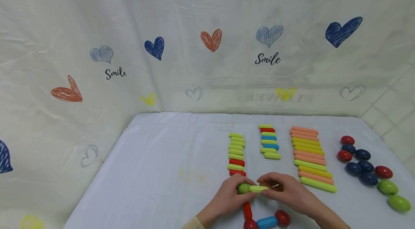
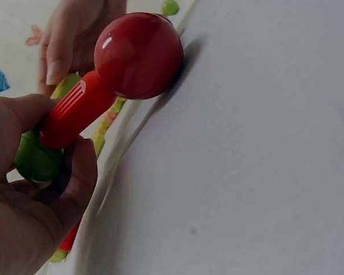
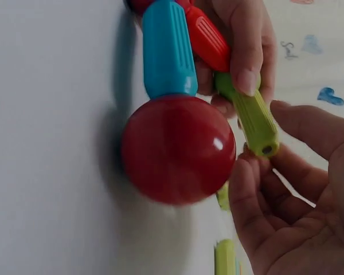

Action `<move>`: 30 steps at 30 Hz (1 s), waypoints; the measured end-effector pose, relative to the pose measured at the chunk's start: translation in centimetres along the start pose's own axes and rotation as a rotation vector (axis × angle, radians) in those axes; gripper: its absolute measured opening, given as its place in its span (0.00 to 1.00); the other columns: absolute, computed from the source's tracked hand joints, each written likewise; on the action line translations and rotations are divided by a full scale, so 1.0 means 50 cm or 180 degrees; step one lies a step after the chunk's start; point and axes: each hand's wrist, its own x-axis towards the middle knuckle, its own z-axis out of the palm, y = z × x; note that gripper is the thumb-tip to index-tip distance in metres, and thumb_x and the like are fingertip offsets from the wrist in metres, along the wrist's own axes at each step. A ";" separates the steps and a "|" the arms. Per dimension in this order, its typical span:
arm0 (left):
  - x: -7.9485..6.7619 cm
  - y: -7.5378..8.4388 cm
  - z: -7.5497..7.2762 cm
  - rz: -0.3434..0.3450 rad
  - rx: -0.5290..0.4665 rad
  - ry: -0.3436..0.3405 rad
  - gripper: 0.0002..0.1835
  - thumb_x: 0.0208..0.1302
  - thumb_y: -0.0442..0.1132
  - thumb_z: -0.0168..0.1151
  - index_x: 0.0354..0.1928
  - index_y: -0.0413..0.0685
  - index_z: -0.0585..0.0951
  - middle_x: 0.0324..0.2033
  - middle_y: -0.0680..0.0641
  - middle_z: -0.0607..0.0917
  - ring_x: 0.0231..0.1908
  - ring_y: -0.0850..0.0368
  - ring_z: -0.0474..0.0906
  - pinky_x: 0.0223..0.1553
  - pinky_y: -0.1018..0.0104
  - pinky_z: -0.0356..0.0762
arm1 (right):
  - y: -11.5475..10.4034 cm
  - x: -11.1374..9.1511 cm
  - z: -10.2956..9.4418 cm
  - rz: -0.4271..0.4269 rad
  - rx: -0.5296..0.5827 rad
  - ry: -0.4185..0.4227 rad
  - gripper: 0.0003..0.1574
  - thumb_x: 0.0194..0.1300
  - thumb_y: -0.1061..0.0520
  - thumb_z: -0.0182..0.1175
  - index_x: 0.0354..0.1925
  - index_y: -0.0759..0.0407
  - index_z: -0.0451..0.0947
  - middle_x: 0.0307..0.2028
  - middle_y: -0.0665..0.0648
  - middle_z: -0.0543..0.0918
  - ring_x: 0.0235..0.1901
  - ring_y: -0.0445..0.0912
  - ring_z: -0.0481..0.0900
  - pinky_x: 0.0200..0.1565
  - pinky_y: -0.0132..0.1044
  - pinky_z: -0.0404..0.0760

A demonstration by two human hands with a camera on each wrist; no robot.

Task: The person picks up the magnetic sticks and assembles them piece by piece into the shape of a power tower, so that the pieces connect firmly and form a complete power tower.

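My left hand grips a green ball, its thumb and fingers curled round it. A yellow-green ridged stick extends from this ball toward my right hand, whose thumb and fingertips pinch it near its free end. Also joined to the green ball is a red stick, leading to a red ball. From there a blue stick runs on to another red ball, low over the white cloth. Fingers partly hide the green ball.
A column of short green and red sticks lies just beyond my left hand. Further right are short mixed sticks, then long orange, yellow and green sticks. Several loose balls sit at the right. A heart-printed sheet hangs behind.
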 end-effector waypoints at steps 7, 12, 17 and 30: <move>-0.002 0.005 -0.002 -0.0373 -0.0133 0.0434 0.10 0.63 0.47 0.67 0.46 0.61 0.81 0.40 0.64 0.78 0.40 0.68 0.71 0.41 0.73 0.74 | 0.037 -0.029 -0.023 0.0157 -0.0052 -0.0353 0.25 0.69 0.48 0.61 0.56 0.64 0.75 0.41 0.53 0.81 0.38 0.46 0.77 0.40 0.29 0.79; 0.002 0.006 -0.003 -0.0388 -0.0139 0.0517 0.11 0.63 0.48 0.67 0.46 0.59 0.81 0.39 0.63 0.77 0.39 0.67 0.71 0.39 0.73 0.73 | 0.062 -0.041 -0.036 -0.0001 -0.0135 -0.0466 0.23 0.67 0.51 0.63 0.54 0.65 0.76 0.39 0.53 0.81 0.34 0.43 0.76 0.39 0.26 0.77; 0.002 0.006 -0.002 -0.0362 -0.0149 0.0560 0.11 0.63 0.47 0.67 0.46 0.58 0.80 0.40 0.64 0.77 0.39 0.67 0.71 0.38 0.73 0.74 | 0.066 -0.041 -0.042 -0.0081 -0.0285 -0.0452 0.23 0.65 0.52 0.65 0.53 0.64 0.77 0.38 0.51 0.81 0.33 0.41 0.77 0.38 0.26 0.78; 0.001 0.006 0.002 -0.0165 -0.0206 0.0354 0.12 0.65 0.49 0.65 0.49 0.63 0.82 0.40 0.65 0.80 0.38 0.69 0.73 0.38 0.74 0.75 | 0.045 -0.027 -0.034 0.0091 0.0005 0.0129 0.30 0.64 0.47 0.66 0.57 0.63 0.75 0.45 0.54 0.82 0.44 0.50 0.77 0.43 0.32 0.81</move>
